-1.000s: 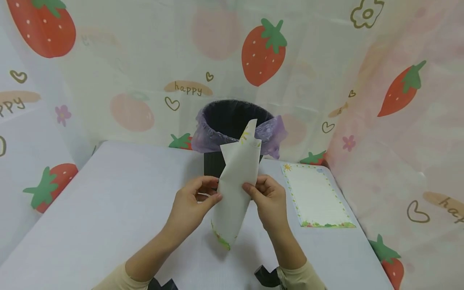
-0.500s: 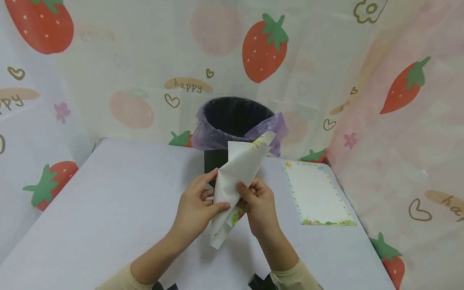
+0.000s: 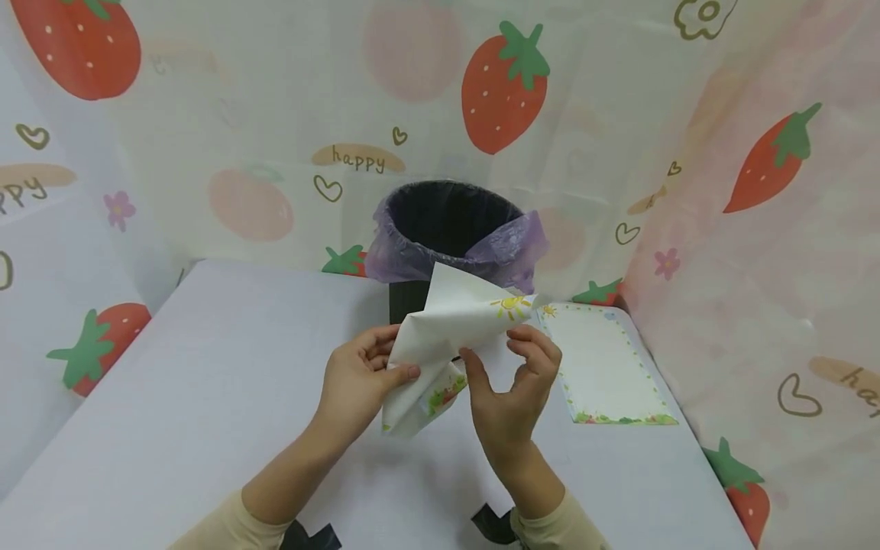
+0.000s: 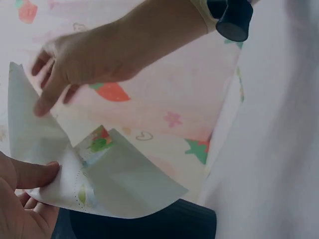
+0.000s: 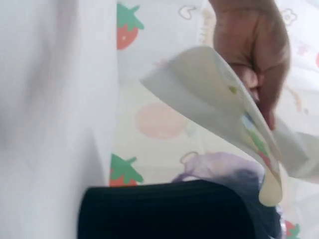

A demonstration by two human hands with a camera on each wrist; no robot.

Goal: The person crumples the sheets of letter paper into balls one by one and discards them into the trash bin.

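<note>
A sheet of white paper (image 3: 429, 340), folded over on itself, is held up in front of the bin; a printed sun and a green-and-red border show on it. My left hand (image 3: 352, 380) pinches its left side, thumb on the near face. The right hand (image 3: 512, 405) is at the paper's right side with thumb and fingers spread apart, the thumb tip at the paper's edge. In the left wrist view, the right hand (image 4: 94, 62) appears loosely bent over the paper (image 4: 134, 184), gripping nothing. The right wrist view shows the left hand (image 5: 254, 45) behind the curved sheet (image 5: 199, 82).
Behind the paper stands a black bin (image 3: 407, 302) with a purple liner bag (image 3: 395, 256) folded over its rim. Another bordered sheet (image 3: 612, 367) lies flat on the white table (image 3: 206, 428), at the right. Strawberry-printed cloth (image 3: 275, 99) hangs at the back and sides.
The paper has turned clockwise, its top end swinging right and down, and is more folded. My right hand gripped its right edge earlier; now its fingers have spread off it.
</note>
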